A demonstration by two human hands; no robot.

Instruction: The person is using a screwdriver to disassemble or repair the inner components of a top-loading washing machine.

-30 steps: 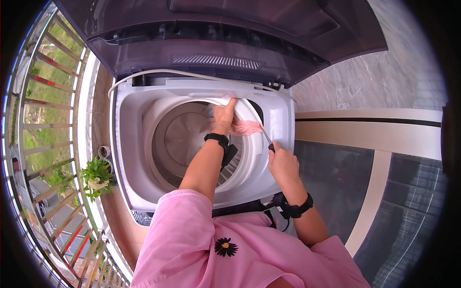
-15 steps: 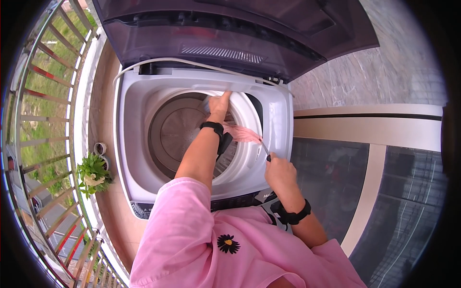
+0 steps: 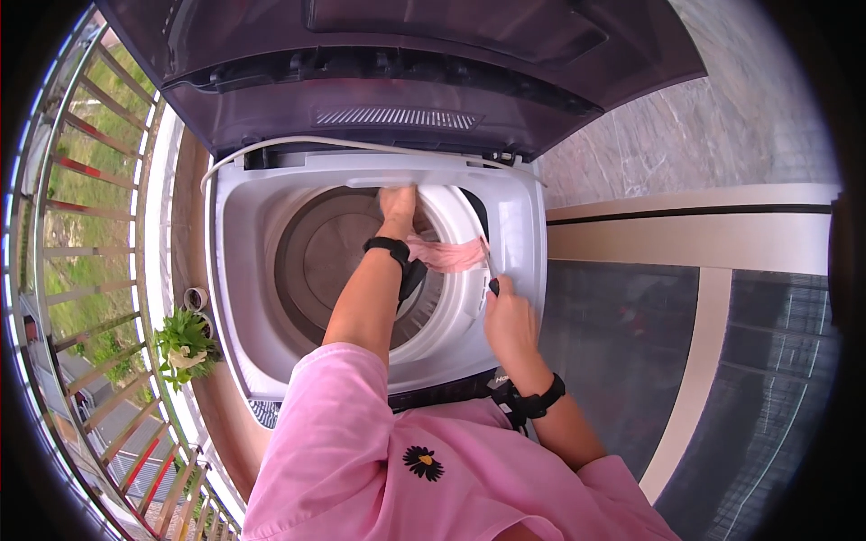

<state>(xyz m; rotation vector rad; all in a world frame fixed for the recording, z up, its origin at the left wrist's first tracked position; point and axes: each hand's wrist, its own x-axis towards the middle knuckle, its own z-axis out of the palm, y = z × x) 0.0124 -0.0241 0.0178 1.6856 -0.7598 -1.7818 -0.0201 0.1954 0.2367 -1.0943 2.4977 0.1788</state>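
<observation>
My left hand (image 3: 397,205) reaches to the inner upper ring of the top-loading washing machine's white tub (image 3: 442,209); its fingertips are hidden. A pink cloth (image 3: 449,255) stretches from beside my left wrist across the ring's right side. My right hand (image 3: 512,323) is closed round the black handle of a slim metal tool (image 3: 492,270), whose tip meets the cloth's right end. The steel drum (image 3: 320,261) lies open below my left arm.
The dark lid (image 3: 415,68) stands raised, a pale cable (image 3: 334,146) along its hinge. Railing (image 3: 90,252) and potted plant (image 3: 185,347) are at the left. At the right are marbled tiles (image 3: 649,144) and dark glass panels in pale frames (image 3: 613,361).
My left hand has shifted slightly left, its fingertips now less visible. My right hand and the tool have moved a little left. The view has shifted slightly.
</observation>
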